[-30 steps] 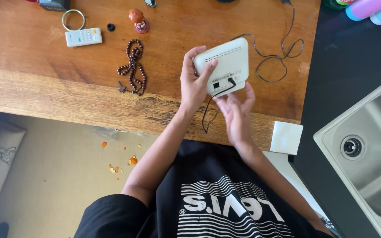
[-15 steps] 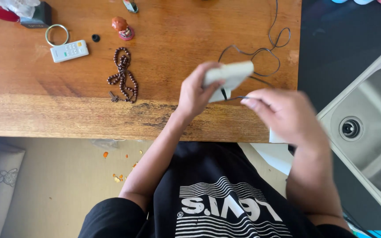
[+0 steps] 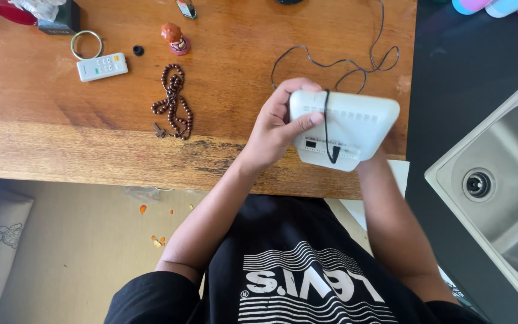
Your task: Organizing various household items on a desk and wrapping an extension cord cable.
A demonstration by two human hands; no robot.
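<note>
We gripped the white box (image 3: pixel 344 129) with our left hand (image 3: pixel 275 129) above the table edge (image 3: pixel 151 171); right hand hidden, grip unclear.

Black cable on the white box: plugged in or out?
Plugged in: the black cable runs over the white box into its port edge.

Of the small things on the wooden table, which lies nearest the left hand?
The brown bead string, just left of the left hand; the white remote, ring and figurine lie farther off.
</note>
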